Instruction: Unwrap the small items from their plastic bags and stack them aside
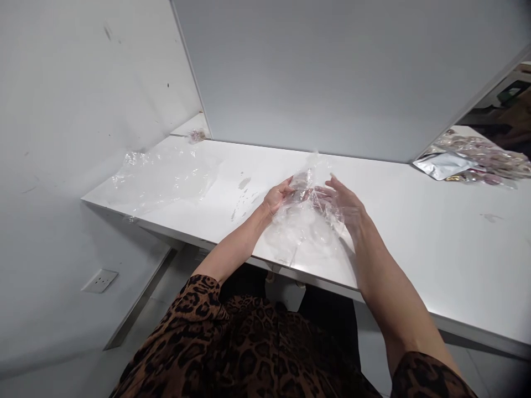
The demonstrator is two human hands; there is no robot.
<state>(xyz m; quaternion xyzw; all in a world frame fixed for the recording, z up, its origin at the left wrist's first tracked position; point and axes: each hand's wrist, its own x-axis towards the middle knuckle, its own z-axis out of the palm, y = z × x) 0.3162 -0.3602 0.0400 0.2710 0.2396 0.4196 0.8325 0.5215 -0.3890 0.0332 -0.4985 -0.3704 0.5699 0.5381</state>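
A crumpled clear plastic bag (305, 226) lies bunched on the white tabletop, close to the front edge. My left hand (279, 198) is closed on its gathered upper part, with the thumb uppermost. On the other side, my right hand (347, 200) curls about the same plastic. One of its fingertips sticks up, while the other fingers show only dimly through the film. A loose flap of the bag lies over the right hand near the wrist. Whether anything is inside the bag cannot be made out.
A larger clear plastic sheet or bag (166, 174) is spread at the table's left end. A small clear packet (196, 135) lies behind it. At right, a silver pouch (446, 165) rests by piled shiny packets (493, 157). A grey panel (315, 77) rises along the back.
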